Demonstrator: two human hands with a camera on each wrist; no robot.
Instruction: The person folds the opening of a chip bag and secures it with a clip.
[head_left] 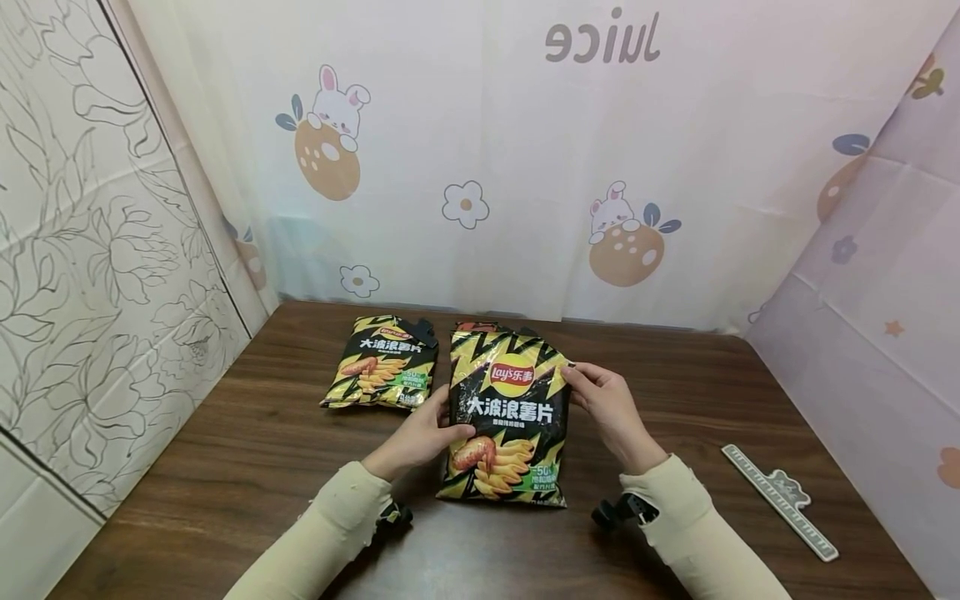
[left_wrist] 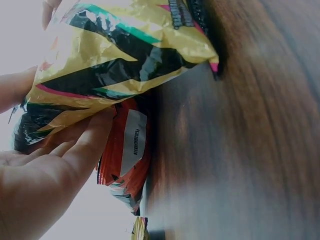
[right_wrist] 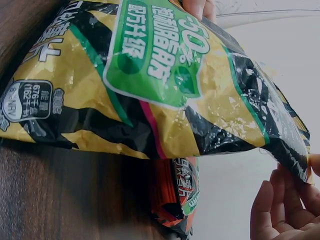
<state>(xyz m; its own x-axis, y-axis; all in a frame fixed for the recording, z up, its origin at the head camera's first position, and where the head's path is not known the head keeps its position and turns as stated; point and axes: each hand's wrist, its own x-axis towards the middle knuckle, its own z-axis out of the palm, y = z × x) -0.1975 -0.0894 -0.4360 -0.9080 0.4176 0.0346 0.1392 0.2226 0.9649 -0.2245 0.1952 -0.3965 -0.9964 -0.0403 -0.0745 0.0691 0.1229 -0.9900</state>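
A black and yellow Lay's potato chip bag [head_left: 510, 417] stands upright, leaning slightly back, its lower edge at the table [head_left: 300, 467]. My left hand [head_left: 420, 437] holds its left side, thumb on the front and fingers behind; the left wrist view shows those fingers [left_wrist: 90, 140] under the bag's back. At the upper right corner, my right hand [head_left: 611, 412] pinches the bag's edge between thumb and fingers. Behind it lies a red chip bag [left_wrist: 132, 140], mostly hidden in the head view.
A smaller black and yellow chip bag [head_left: 378, 367] lies to the left, with a black clip [head_left: 420, 332] at its top right corner. On the right of the table rests a pale ruler with a cloud-shaped edge [head_left: 780, 500]. A printed curtain [head_left: 480, 125] hangs behind.
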